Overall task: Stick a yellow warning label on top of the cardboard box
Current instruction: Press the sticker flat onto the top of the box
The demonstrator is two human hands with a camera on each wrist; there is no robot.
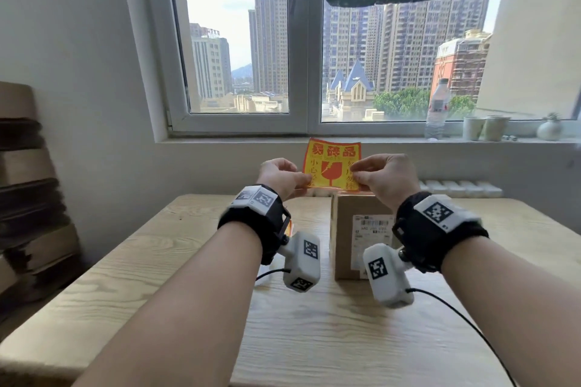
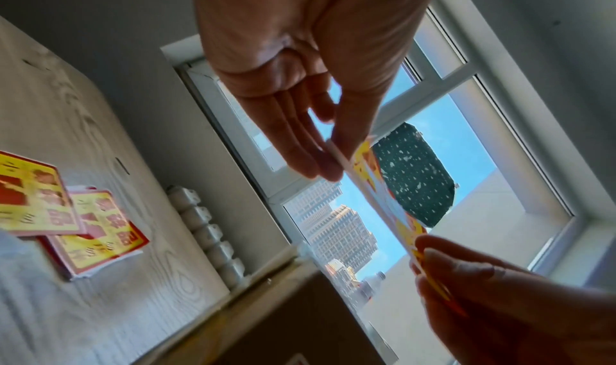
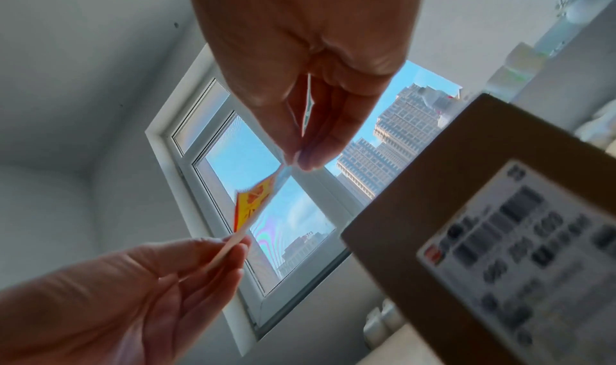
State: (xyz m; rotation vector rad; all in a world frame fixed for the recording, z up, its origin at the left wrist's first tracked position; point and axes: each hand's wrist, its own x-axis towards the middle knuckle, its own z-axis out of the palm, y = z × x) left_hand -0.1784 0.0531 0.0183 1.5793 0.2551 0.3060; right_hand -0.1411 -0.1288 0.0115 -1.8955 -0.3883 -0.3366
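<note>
A yellow warning label (image 1: 333, 163) with red print is held upright in the air, just above and behind the cardboard box (image 1: 352, 248). My left hand (image 1: 309, 181) pinches its lower left edge and my right hand (image 1: 355, 171) pinches its right edge. In the left wrist view the left hand (image 2: 335, 168) grips the label (image 2: 383, 194) edge-on, with a white back side showing. In the right wrist view the right hand (image 3: 298, 157) pinches the label (image 3: 253, 204) at a corner. The box (image 3: 416, 199) stands on the wooden table (image 1: 157, 276) and bears a white shipping label on its near side.
A stack of spare yellow labels (image 2: 83, 220) lies on the table left of the box. Flat cardboard (image 1: 28, 198) is piled at the far left. On the window sill stand a water bottle (image 1: 437, 110), cups (image 1: 484, 127) and a small vase (image 1: 548, 129).
</note>
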